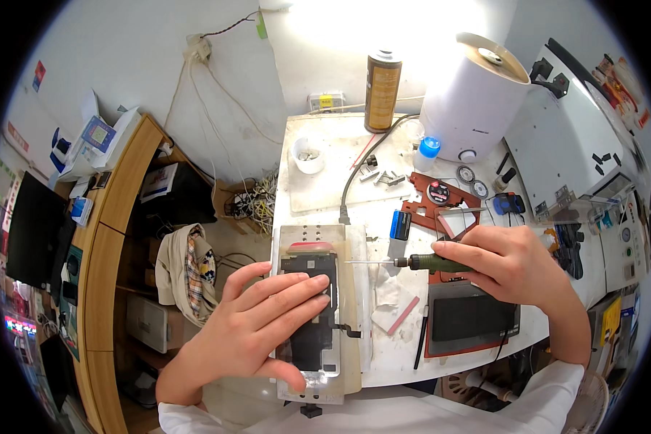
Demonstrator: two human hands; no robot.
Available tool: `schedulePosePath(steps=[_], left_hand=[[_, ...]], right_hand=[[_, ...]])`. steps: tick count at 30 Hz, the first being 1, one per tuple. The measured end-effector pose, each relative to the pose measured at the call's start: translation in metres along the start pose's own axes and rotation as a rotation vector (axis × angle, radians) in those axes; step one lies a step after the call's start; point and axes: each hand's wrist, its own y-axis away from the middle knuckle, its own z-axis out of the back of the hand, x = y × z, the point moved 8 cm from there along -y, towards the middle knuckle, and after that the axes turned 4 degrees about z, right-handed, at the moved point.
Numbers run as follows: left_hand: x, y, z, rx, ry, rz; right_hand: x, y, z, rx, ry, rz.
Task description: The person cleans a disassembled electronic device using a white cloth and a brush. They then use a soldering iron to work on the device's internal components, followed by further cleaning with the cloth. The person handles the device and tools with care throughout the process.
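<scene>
My left hand is spread over a flat black phone-like part, its fingertips resting on the surface. That part has a pale edge and a short dark ribbon cable sticking out to the right. Beneath it is a pale rectangular plate at the table's front left, with a reddish piece at the part's far end. My right hand is closed around a dark green handled screwdriver-like tool. Its thin metal shaft points left, the tip near the plate's right side.
A dark mat, black pen-like stick, blue-and-black block and reddish-brown holder lie to the right. Farther back stand a white cup, brown can, blue-capped bottle and white cylindrical appliance. A cable reaches the plate.
</scene>
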Motion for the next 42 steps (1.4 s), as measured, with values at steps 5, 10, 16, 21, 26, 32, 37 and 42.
schedulePosePath(steps=[5,10,16,21,26,32,37,42], left_hand=[[0.001,0.000,0.001,-0.007,-0.008,-0.006],[0.000,-0.002,0.002,-0.001,-0.032,-0.012],[0.001,-0.002,0.002,0.025,-0.032,-0.003],[-0.002,0.002,0.003,0.034,-0.036,0.009],[-0.004,0.007,0.003,0.025,-0.018,0.040],[-0.005,0.011,0.002,0.030,-0.037,0.022],[-0.006,0.014,0.001,0.008,-0.041,0.008],[-0.005,0.016,-0.001,-0.006,-0.025,0.018]], right_hand=[[-0.003,-0.005,-0.002,-0.037,-0.003,0.027],[-0.005,-0.007,-0.004,-0.017,0.004,0.035],[-0.006,-0.007,-0.003,-0.080,0.027,0.035],[-0.003,-0.007,-0.002,-0.060,0.025,0.039],[-0.002,-0.006,0.000,-0.043,0.017,0.039],[0.000,-0.006,0.002,-0.060,0.012,0.043],[0.002,-0.006,0.000,-0.073,0.004,0.025],[0.003,-0.009,0.001,-0.111,0.022,0.043]])
